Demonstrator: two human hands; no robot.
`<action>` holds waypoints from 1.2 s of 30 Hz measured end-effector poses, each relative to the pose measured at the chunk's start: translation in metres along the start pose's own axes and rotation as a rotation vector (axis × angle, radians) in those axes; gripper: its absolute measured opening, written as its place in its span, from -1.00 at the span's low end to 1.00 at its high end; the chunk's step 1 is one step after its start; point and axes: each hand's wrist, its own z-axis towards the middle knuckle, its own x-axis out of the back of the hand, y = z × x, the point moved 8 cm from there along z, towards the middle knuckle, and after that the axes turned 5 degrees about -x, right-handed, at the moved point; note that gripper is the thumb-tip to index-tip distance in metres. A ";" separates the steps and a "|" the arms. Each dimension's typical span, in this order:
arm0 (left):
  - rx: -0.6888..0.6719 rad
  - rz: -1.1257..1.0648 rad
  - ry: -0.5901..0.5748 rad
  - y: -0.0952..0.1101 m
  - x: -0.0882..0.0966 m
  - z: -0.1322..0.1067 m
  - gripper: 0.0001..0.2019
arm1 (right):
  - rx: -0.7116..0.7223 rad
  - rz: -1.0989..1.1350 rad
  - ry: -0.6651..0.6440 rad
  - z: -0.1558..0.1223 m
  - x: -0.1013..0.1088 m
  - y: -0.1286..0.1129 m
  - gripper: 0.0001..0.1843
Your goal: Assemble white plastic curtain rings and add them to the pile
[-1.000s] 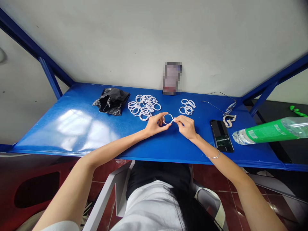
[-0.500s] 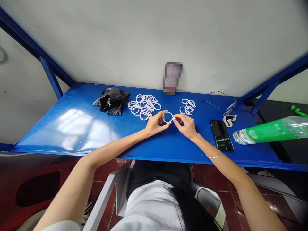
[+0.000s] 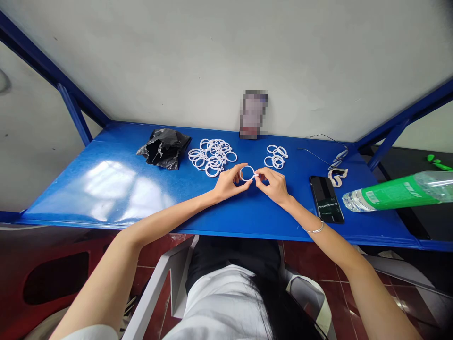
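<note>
Between my two hands is a white ring, like a curtain ring, held up just above the blue table. The fingers and thumb of my left hand grip its left side and lower edge. On the ring's right side, where a small tab sticks out, my right hand pinches it. A loose pile of several similar white rings lies beyond my left hand. Past my right hand sits a smaller group of white rings.
A crumpled black plastic bag lies left of the pile. On the right are a black phone, eyeglasses, a pale curved piece and a green-labelled bottle. A blurred upright object leans against the wall.
My hands and the ring have barely moved; the ring sits very slightly lower and further right. Everything else on the table lies as before.
</note>
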 end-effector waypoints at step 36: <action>0.007 0.003 -0.127 -0.007 -0.008 0.002 -0.59 | -0.007 -0.037 -0.077 -0.001 -0.009 0.001 -0.89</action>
